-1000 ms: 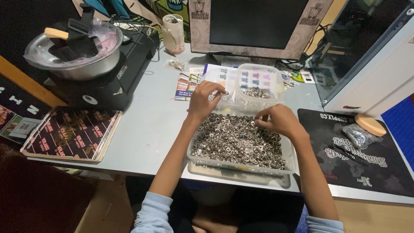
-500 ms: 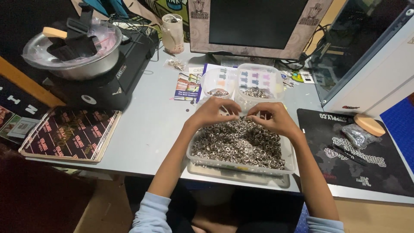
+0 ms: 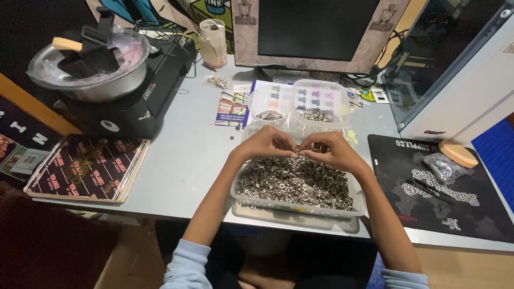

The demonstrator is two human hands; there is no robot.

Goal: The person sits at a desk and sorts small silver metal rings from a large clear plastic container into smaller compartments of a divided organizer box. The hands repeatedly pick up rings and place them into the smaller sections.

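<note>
A grey desk [image 3: 176, 160] fills the view from the head camera. At its far edge stands a dark monitor [image 3: 316, 29], with a white cabinet with a glass door [image 3: 460, 69] to the right. On the far left a metal pot with a clear lid [image 3: 88, 67] sits on a black cooktop [image 3: 136, 99], and nearer the front edge lies a flat dark patterned box [image 3: 88, 168]. A black mat [image 3: 439, 187] covers the right end of the desk, carrying a small bag [image 3: 441, 166] and a round tan disc [image 3: 458, 154].

In the middle, close to the front edge, sits a clear rectangular tray [image 3: 297, 206], heaped with small silvery metal rings [image 3: 294, 184]. Its long axis runs left to right, parallel to the desk edge. Just behind it are two smaller clear tubs, the left tub [image 3: 269, 101] and the right tub [image 3: 319, 101], each holding a few of the same pieces.

Both hands meet over the far side of the tray. The left hand [image 3: 262, 145] and the right hand [image 3: 329, 150] are curled, fingertips pressed together and nearly touching each other, pinching something tiny between them; the piece itself is too small to make out, so its direction cannot be told. Both forearms reach forward over the tray from pale blue sleeves.
</note>
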